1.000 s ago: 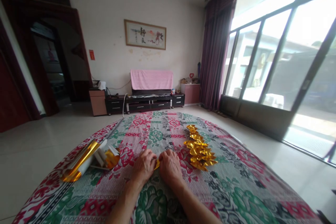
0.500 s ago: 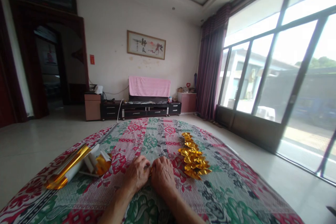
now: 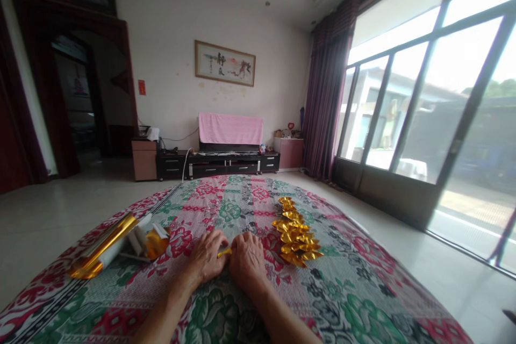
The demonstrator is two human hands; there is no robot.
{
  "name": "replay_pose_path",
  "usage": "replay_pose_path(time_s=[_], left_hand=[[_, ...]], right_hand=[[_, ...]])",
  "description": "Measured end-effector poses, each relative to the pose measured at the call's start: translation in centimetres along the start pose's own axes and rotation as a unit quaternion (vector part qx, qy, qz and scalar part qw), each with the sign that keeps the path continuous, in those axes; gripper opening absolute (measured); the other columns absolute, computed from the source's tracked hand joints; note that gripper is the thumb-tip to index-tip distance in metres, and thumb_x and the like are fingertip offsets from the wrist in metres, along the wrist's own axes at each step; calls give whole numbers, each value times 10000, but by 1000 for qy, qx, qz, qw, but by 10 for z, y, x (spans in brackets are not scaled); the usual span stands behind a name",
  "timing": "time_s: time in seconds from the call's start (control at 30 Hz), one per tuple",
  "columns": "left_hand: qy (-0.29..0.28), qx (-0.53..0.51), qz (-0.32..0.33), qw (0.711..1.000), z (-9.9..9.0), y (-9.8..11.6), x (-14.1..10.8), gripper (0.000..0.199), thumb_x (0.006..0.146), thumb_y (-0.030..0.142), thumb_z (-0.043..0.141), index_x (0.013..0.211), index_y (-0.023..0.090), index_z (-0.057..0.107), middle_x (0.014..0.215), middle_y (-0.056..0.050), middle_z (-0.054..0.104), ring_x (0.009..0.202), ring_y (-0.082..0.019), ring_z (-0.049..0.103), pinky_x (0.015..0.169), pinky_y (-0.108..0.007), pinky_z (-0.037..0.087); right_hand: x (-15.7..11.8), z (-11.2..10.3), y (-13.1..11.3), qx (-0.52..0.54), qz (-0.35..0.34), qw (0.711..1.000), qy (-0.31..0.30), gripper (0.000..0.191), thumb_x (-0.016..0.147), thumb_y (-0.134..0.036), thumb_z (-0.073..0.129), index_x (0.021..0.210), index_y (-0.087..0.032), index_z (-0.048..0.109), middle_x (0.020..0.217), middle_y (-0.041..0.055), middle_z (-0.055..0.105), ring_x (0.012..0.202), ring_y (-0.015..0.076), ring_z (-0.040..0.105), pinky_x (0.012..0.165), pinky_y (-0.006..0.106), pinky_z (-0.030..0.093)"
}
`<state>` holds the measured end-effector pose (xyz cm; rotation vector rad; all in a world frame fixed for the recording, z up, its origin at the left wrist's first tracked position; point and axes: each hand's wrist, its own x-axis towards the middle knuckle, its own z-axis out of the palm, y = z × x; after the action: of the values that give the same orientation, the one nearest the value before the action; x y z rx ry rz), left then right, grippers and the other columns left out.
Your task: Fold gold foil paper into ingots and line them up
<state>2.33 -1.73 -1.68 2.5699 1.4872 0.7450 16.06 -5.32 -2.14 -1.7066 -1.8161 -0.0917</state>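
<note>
A small piece of gold foil paper [image 3: 224, 252] shows between my two hands, low over the patterned tablecloth [image 3: 229, 210]. My left hand [image 3: 207, 256] is closed on its left end, thumb and fingers pinching it. My right hand [image 3: 246, 259] has its fingers curled over the other end, so most of the piece is hidden. To the right lie several folded gold foil paper pieces [image 3: 297, 234], stacked in an overlapping row. Over on the left rests a bundle of gold foil sheets [image 3: 107, 247], beside an open box [image 3: 139, 242] with more gold foil in it.
Beyond the round table stands a low black TV cabinet [image 3: 220, 167] with a pink cloth [image 3: 230, 129] draped over the screen. Tall glass doors [image 3: 407, 113] and a purple curtain [image 3: 327, 91] are at the right. A dark doorway [image 3: 88, 102] opens on the left.
More of the gold foil paper now shows between my hands. Both hands have shifted slightly, staying close together. The view has tilted a little; the stacked pieces lie as before.
</note>
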Motion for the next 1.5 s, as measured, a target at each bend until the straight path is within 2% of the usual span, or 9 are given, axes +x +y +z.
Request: replay_pose_path(time_s=[0.27,0.57,0.7,1.07,1.17,1.33,1.5], left_hand=[[-33,-25,6,999,-9,-7,-5,284,725,283,551,996,217,603,1256,-72,520,1186,-236,442,1025,-384,332],[-126,-47,-13,991,-26,-5,-6,431,698,229,536,1127,213,580,1376,-81,427,1287,-234,356,1075,-382,271],[-148,-49,-25,988,-30,-5,-7,459,700,233,539,1158,225,565,1410,-69,387,1315,-230,315,1087,-384,247],[-147,-52,-20,988,-27,-7,-5,459,676,211,531,1133,217,566,1388,-72,405,1297,-232,336,1080,-377,256],[-148,-46,5,988,-28,-7,0,463,650,195,533,1112,213,565,1322,-72,455,1249,-234,382,1056,-359,288],[-174,-12,31,984,-34,-3,9,407,623,204,548,1026,250,576,1099,-22,539,1087,-229,477,966,-355,370],[-190,-4,47,981,-41,-2,11,408,626,229,565,1033,258,565,1088,-25,512,1080,-231,452,951,-352,370]], right_hand=[[1,-2,2,1,-4,1000,-19,126,780,-179,479,855,-208,577,921,69,557,870,221,480,743,323,302],[2,-5,4,3,-15,999,-32,167,828,-194,430,873,-221,589,931,69,558,868,215,484,731,317,306],[3,-7,9,17,-18,999,-48,171,816,-184,440,873,-234,594,934,62,556,870,212,483,729,313,302],[6,-11,11,23,-10,997,-72,175,800,-167,473,857,-242,621,931,45,559,868,193,486,715,292,298],[7,-12,11,21,-7,997,-75,175,800,-177,487,859,-251,633,930,37,558,856,186,487,707,285,294],[9,-13,11,25,-4,996,-82,186,801,-174,500,852,-264,654,926,24,560,851,172,478,700,272,288],[9,-12,12,32,-4,997,-76,189,800,-164,503,818,-262,664,908,17,562,831,164,472,686,273,272]])
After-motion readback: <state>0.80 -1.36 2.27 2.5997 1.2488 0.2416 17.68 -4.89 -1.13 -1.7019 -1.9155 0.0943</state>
